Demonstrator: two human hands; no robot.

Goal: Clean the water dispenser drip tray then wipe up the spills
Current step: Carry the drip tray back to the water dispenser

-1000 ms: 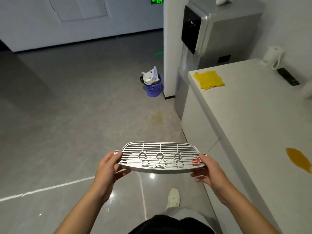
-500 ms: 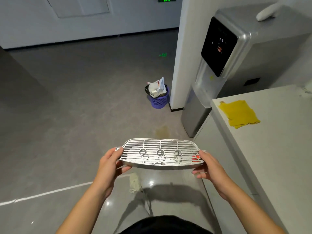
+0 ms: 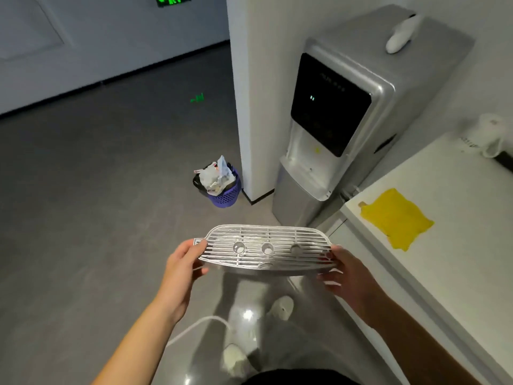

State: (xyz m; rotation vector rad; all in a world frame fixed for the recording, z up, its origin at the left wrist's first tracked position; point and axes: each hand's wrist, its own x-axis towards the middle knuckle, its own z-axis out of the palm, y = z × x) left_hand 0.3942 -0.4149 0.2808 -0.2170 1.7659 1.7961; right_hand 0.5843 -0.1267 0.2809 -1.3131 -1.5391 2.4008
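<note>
Gripping the drip tray (image 3: pixel 266 250) at its two ends, left hand (image 3: pixel 181 263) and right hand (image 3: pixel 348 277) clamp thumb above and fingers below the rim, so it rides level at near centre, apart from the water dispenser (image 3: pixel 333 129) far right, presumably to avoid spilling.

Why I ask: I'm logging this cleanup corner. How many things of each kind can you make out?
Drip tray: 1
Water dispenser: 1
Yellow cloth: 1
Purple waste basket: 1
White kettle: 1
White item atop dispenser: 1
Total: 6
</note>
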